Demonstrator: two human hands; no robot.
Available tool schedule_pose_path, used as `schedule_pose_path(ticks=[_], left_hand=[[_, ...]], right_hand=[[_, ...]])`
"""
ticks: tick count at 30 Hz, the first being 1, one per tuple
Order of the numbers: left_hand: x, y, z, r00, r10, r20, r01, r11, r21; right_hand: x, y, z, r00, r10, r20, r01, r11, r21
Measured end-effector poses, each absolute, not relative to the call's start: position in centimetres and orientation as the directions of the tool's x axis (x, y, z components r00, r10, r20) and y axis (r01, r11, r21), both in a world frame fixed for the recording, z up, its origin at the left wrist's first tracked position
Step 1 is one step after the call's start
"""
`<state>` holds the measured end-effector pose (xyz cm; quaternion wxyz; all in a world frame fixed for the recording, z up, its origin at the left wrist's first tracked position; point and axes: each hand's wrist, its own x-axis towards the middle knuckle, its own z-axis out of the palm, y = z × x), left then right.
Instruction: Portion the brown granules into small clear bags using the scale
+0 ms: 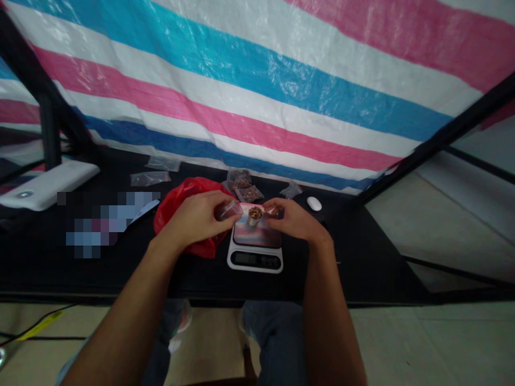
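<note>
Holding: left hand (195, 219), grip clenched on clear plastic bag (229, 210)
Right grip: right hand (292, 220) curled just beside cup, grasp cannot tell
Cup: metal cup (253, 219) of brown pieces, between hands, on printed packet (257, 236)
Under: digital scale (255, 260), black bench (201, 273)

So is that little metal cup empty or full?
Full: brown pieces heap up above the rim of the metal cup, which sits between the left hand and right hand.

a small metal cup (253, 222) heaped with brown pieces (255, 213) sits upright just beside a crumpled clear plastic bag (229, 210).
</note>
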<state>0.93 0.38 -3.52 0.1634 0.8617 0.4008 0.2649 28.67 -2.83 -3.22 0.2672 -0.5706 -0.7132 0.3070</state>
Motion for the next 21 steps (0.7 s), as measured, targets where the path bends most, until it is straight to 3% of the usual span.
schedule_pose_path(ticks=[6,21], left_hand=[[1.8,0.5,-4.3,0.594,0.766,0.244,0.622,-0.63,0.466],[2.0,0.4,-4.3,0.593,0.777,0.212,0.63,-0.612,0.478]], right_hand=[[27.9,-2.7,-3.0,-0.269,0.962,0.038,0.573,0.191,-0.797],[26.9,-2.6,-2.7,-0.328,0.937,0.123,0.579,0.303,-0.757]])
